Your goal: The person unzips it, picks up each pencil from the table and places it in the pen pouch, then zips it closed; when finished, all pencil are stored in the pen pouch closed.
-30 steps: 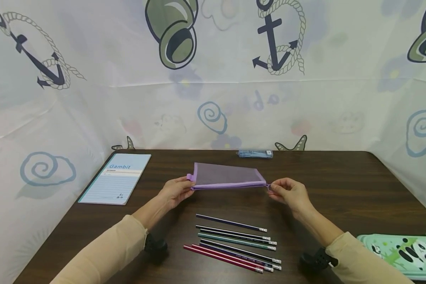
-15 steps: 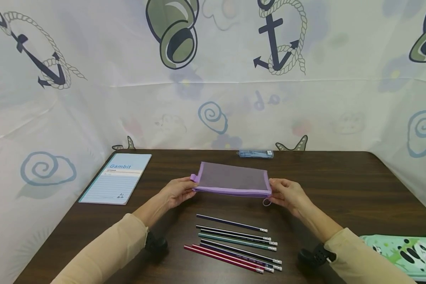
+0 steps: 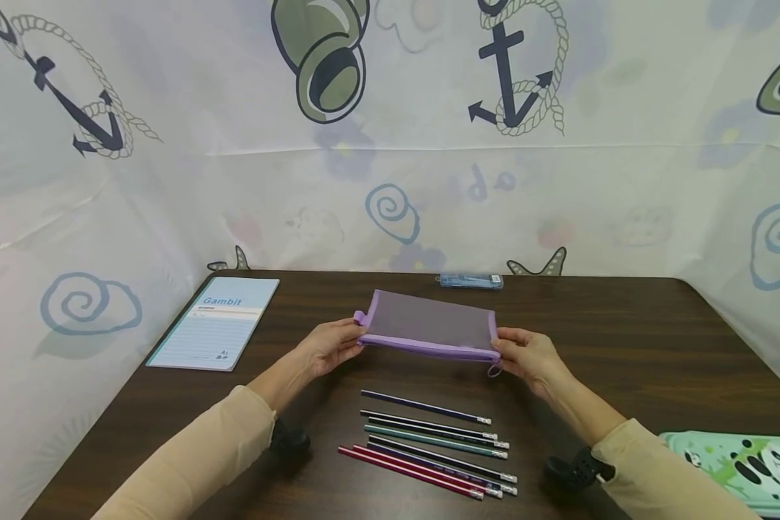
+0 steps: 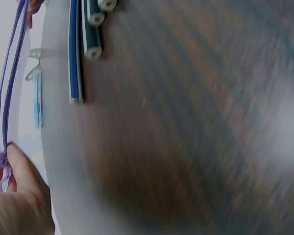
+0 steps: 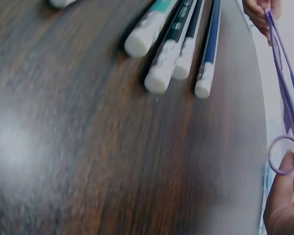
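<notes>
A purple-edged mesh zipper pouch [image 3: 432,320] is held up above the table between both hands. My left hand [image 3: 330,348] pinches its left near corner, beside a small purple tab. At the right near corner, my right hand [image 3: 528,359] grips the pouch between thumb and fingers. The ring of the zipper pull [image 5: 284,155] dangles by the right thumb. Both wrist views show the two zipper edges [image 4: 11,83] apart, with a gap between them. Several pencils lie in a loose row below, among them a dark blue pencil [image 3: 425,406] and a red pencil [image 3: 409,473].
A light blue notebook [image 3: 214,325] lies at the left of the dark wooden table [image 3: 624,347]. A blue transparent packet [image 3: 471,282] sits at the far edge. The green panda pencil case [image 3: 741,469] is at the right front. A patterned cloth [image 3: 390,166] hangs behind.
My right hand has gone from the zipper pull ring to the pouch's right corner, and the ring now hangs free. The pouch has shifted slightly right, its right end lower.
</notes>
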`<move>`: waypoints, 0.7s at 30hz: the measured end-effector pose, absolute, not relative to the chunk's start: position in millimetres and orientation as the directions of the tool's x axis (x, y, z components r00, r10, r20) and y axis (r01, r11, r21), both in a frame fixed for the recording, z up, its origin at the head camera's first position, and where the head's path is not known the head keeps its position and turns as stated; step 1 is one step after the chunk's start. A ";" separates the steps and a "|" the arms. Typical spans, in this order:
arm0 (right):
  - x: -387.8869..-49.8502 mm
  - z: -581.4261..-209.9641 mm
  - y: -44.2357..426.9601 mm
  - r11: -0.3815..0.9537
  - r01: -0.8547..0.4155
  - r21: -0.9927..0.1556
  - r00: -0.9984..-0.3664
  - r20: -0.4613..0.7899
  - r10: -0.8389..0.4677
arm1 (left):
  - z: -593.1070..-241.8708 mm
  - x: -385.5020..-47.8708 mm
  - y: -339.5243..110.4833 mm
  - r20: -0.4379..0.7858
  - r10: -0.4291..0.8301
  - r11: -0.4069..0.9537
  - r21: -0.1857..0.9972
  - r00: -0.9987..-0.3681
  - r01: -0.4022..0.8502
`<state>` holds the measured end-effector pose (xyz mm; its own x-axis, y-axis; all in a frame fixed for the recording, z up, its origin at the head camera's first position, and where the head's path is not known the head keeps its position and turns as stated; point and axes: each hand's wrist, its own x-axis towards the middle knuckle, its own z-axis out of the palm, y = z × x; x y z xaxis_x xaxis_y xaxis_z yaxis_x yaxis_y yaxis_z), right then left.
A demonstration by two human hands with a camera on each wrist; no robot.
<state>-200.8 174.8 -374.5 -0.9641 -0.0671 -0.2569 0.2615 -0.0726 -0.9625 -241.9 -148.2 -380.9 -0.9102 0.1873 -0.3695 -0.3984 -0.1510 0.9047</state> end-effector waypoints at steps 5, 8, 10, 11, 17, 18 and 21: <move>-202.0 -373.5 171.9 -0.154 0.291 -0.944 -0.956 -0.293 -0.008 | -384.0 -234.9 -136.6 -0.351 0.131 -0.305 0.876 -0.927 -0.374; -202.2 -372.0 170.3 -0.237 0.311 -0.920 -0.947 -0.322 0.008 | -384.3 -226.5 -126.8 -0.359 0.095 -0.396 0.842 -0.928 -0.366; -202.3 -370.8 169.3 -0.287 0.318 -0.904 -0.942 -0.335 0.014 | -383.9 -219.9 -118.4 -0.382 0.073 -0.427 0.823 -0.921 -0.375; -202.2 -370.0 168.9 -0.311 0.320 -0.895 -0.940 -0.342 0.016 | -383.5 -216.0 -113.8 -0.387 0.070 -0.434 0.818 -0.919 -0.378; -201.8 -365.9 166.4 -0.413 0.300 -0.860 -0.940 -0.339 0.025 | -382.7 -195.8 -82.3 -0.362 0.143 -0.439 0.811 -0.921 -0.387; -201.6 -365.8 165.9 -0.419 0.299 -0.857 -0.940 -0.341 0.026 | -382.8 -193.9 -76.7 -0.352 0.153 -0.433 0.816 -0.923 -0.383; -200.4 -367.2 164.0 -0.427 0.308 -0.850 -0.935 -0.353 0.028 | -384.0 -190.4 -60.1 -0.321 0.156 -0.418 0.836 -0.934 -0.357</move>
<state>-200.4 164.0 -367.2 -0.9353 0.0280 -0.3528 0.3080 -0.4266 -0.8504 -190.4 -60.1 -384.0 -0.9342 0.1564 -0.3205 -0.3566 -0.4178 0.8356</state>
